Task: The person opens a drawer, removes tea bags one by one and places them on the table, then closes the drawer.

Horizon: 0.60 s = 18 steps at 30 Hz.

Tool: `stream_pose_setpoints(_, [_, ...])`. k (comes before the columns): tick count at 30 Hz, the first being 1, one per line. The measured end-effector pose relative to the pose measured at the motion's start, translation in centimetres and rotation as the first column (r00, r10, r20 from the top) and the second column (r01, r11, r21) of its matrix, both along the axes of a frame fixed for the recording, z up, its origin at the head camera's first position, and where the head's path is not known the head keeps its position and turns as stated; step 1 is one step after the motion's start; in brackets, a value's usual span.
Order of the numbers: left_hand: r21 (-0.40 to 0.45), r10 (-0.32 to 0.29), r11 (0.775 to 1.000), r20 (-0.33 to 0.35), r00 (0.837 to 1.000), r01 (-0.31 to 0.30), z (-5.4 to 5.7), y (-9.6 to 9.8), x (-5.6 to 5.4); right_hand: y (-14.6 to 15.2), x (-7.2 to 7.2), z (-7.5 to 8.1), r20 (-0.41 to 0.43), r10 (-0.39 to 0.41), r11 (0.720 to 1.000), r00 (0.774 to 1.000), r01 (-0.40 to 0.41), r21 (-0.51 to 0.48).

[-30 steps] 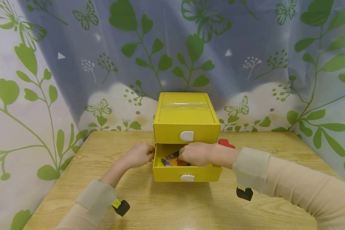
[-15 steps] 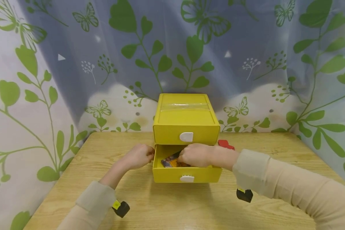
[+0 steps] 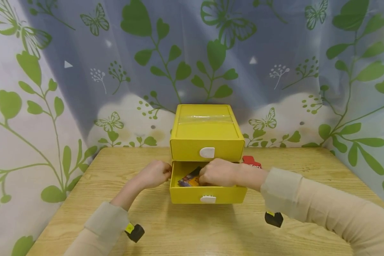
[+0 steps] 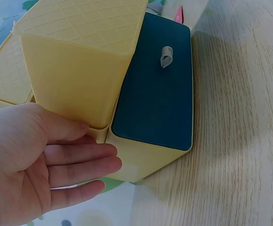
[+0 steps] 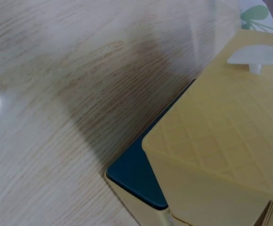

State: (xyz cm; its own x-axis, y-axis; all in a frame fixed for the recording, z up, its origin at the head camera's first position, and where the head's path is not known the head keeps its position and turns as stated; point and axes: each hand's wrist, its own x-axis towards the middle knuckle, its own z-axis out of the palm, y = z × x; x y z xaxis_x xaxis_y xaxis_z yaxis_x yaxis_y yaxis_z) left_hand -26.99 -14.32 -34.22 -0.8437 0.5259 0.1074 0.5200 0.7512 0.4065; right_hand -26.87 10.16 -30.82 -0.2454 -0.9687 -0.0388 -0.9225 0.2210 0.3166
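A yellow drawer cabinet [image 3: 208, 122] stands at the back of the table. Its pulled-out drawer [image 3: 208, 194] has a white knob. Inside lies a colourful printed card [image 3: 189, 178], dark and orange, tilted slightly. My right hand [image 3: 219, 172] reaches in over the drawer's right side, its curled fingers at the card's right end; the fingertips are hidden, and the right wrist view does not show them. At the cabinet's left side is my left hand [image 4: 37, 160]. Its thumb lies against the yellow side by the drawer, and the other fingers stretch out loosely.
Below the pulled-out drawer, the left wrist view shows a dark teal drawer front [image 4: 157, 89] with a small white handle. A red object with white lettering [image 3: 252, 161] lies beside the cabinet. Clear tape [image 3: 208, 118] crosses its top. A leaf-patterned curtain [image 3: 153, 53] hangs behind the wooden table [image 3: 140, 220].
The card has shifted and turned slightly in the drawer as my right hand moved a little to the right. My left hand has stayed in place.
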Motion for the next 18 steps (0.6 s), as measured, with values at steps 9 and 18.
stream_pose_setpoints(9, [0.005, 0.017, 1.000, 0.009, 1.000, -0.017, 0.1, 0.2, 0.2, 0.8, 0.1, 0.2, 0.045, -0.009, 0.997, 0.999, 0.012, -0.072])
stream_pose_setpoints(18, [0.007, 0.007, 1.000, 0.004, 1.000, -0.007, 0.1, 0.1, 0.1, 2.1, 0.9, 2.3, 0.089, -0.111, 0.986, 0.990, 0.121, -0.119])
